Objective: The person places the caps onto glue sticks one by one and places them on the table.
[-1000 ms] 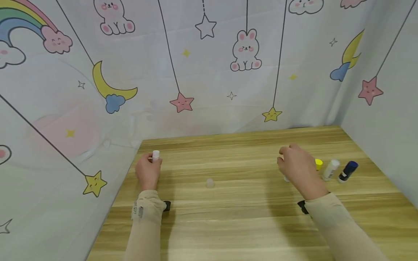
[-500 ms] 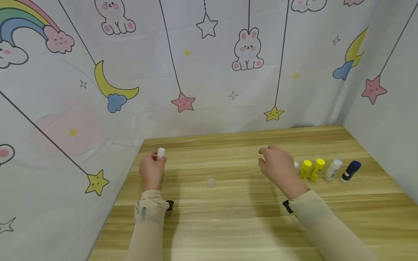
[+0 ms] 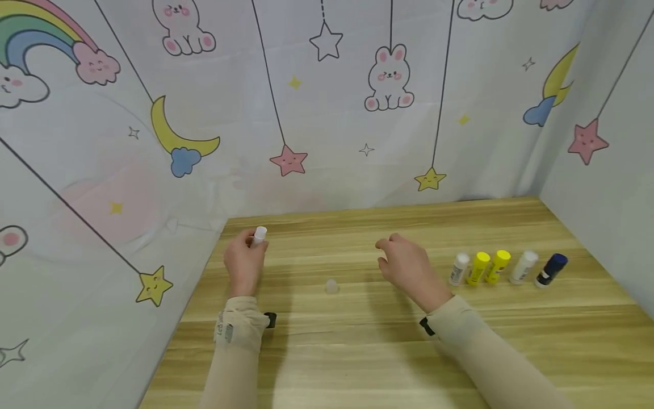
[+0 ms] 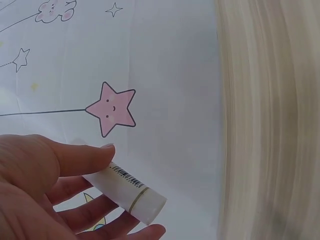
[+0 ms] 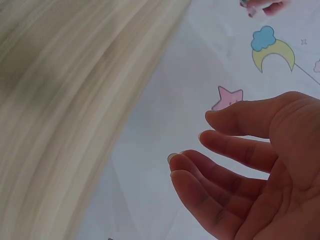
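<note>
My left hand (image 3: 245,262) holds a white glue stick (image 3: 260,234) above the far left of the table. In the left wrist view the thumb and fingers grip the glue stick (image 4: 131,190), which lies tilted with a barcode on its side. My right hand (image 3: 407,266) hangs over the table right of the middle, left of a row of sticks. Its fingers are loosely bent with nothing between them, as the right hand (image 5: 245,160) shows in the right wrist view. On the table between both hands lies a small translucent round piece (image 3: 331,286).
Upright on the right of the wooden table (image 3: 337,352) stand a white stick (image 3: 459,269), two yellow glue sticks (image 3: 478,268), another white stick (image 3: 523,267) and a dark blue one (image 3: 551,270). A printed curtain (image 3: 327,125) hangs behind and at the sides.
My right hand has moved left, away from the row, uncovering the white and yellow sticks behind it. The left hand has shifted slightly right with the glue stick. The round piece stays put.
</note>
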`<action>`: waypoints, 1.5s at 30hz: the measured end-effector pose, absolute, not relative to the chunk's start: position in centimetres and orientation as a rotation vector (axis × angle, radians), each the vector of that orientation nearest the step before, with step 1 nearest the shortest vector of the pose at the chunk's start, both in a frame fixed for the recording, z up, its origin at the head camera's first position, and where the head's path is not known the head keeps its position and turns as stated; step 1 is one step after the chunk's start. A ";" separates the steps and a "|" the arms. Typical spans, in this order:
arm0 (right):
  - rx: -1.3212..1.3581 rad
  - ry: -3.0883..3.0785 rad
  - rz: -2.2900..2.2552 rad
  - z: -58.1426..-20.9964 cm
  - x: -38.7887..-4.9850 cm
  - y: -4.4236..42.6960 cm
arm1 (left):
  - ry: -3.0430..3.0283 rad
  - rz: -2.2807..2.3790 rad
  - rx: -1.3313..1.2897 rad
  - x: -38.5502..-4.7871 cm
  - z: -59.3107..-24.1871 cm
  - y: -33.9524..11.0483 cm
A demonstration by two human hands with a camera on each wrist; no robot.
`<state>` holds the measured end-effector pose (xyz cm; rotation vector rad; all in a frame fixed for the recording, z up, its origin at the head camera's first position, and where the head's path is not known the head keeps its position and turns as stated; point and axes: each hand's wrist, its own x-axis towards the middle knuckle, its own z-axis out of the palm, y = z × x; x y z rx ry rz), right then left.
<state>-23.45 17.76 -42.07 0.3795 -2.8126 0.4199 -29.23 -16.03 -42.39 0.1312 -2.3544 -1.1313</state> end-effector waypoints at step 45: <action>0.863 -2.853 0.666 -46.8 -24.4 9.4 | -2.243 -1.135 0.034 -28.8 -42.1 -15.4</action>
